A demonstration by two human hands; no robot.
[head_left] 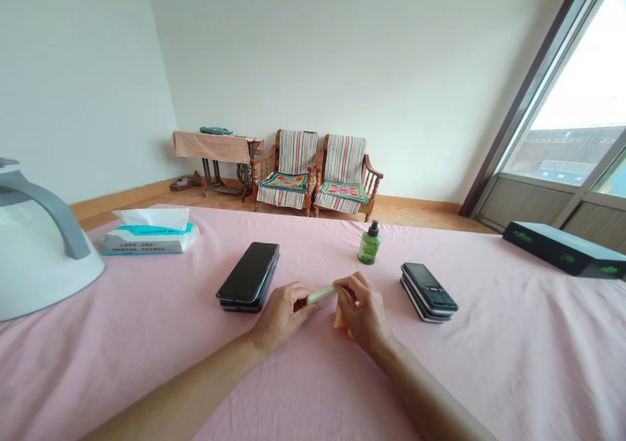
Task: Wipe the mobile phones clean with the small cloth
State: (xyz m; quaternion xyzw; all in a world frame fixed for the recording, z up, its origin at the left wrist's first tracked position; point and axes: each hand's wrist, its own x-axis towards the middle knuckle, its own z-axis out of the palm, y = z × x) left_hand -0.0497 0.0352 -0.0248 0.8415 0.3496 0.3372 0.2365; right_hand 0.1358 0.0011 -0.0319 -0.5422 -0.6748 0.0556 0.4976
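My left hand (283, 316) is closed on one end of a small white phone with a green edge (321, 295), held tilted above the pink cloth. At its other end, my right hand (364, 310) pinches a yellow-orange wiping cloth (339, 320) against the edge; part of this cloth hangs below the fingers. A stack of dark smartphones (249, 274) lies left of my hands. To the right is a stack of keypad phones (429, 291), a black one on top. Beyond my hands stands a green spray bottle (369, 245) with a black top.
A pink tablecloth (293, 395) covers the table. On the left are a white kettle (44, 252) with a grey handle and a tissue pack (149, 232). A black box (562, 248) lies far right. Two wooden chairs (342, 167) stand beyond the table.
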